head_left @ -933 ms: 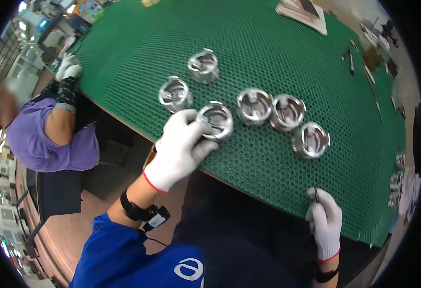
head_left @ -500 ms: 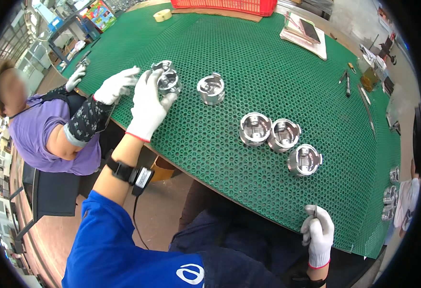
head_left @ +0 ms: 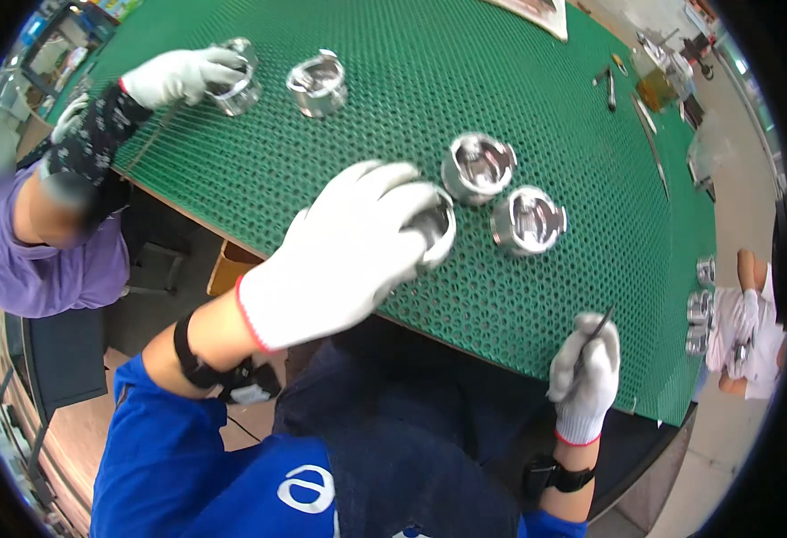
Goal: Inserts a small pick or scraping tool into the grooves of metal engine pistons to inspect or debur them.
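Note:
My left hand (head_left: 349,247), in a white knit glove, is wrapped round a shiny metal piston (head_left: 441,235) at the middle of the green mat (head_left: 393,117). Its fingers cover most of that piston. Close by on the right, two more pistons stand with their hollow ends up: one piston (head_left: 479,169) farther off, another piston (head_left: 530,221) nearer. At the table's front edge my gloved right hand (head_left: 586,372) is closed on a thin dark pointed tool (head_left: 603,325), its tip sticking up past the fingers.
At the left, a co-worker's gloved hand (head_left: 183,76) touches pistons (head_left: 237,94); a lone piston (head_left: 317,85) stands beside them. Tools (head_left: 610,90) and a jar of amber liquid (head_left: 655,90) lie toward the back right. Several pistons (head_left: 700,307) line the right edge, near another person.
My left hand has come back from the far-left pistons and taken hold of one from the group of three. The co-worker's hand has reached those far-left pistons. The view has shifted.

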Available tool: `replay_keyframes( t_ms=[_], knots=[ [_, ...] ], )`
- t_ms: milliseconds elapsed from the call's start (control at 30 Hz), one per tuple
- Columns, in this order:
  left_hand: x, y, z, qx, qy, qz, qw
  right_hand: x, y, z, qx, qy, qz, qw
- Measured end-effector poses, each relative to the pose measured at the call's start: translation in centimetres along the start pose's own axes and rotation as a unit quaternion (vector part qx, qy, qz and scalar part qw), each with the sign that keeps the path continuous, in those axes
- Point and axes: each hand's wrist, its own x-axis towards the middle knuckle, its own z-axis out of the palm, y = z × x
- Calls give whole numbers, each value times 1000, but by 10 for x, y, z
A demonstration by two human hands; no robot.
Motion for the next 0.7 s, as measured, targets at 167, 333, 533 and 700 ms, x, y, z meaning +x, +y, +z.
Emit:
replay_keyframes(
  t_ms=[167, 333, 533, 700],
  knots=[
    [-34, 38, 17, -139, 40, -126, 981, 7, -41, 25, -145, -117, 138, 973],
    [-41, 41, 31, -187, 44, -160, 968, 27, -43, 62, -526, -219, -194, 798],
    [-41, 43, 32, -167, 17, -147, 975, 21, -39, 81, -718, -182, -203, 641],
    [-39, 41, 30, -155, 11, -127, 980, 0, -33, 82, -621, -288, -119, 719]
  ],
)
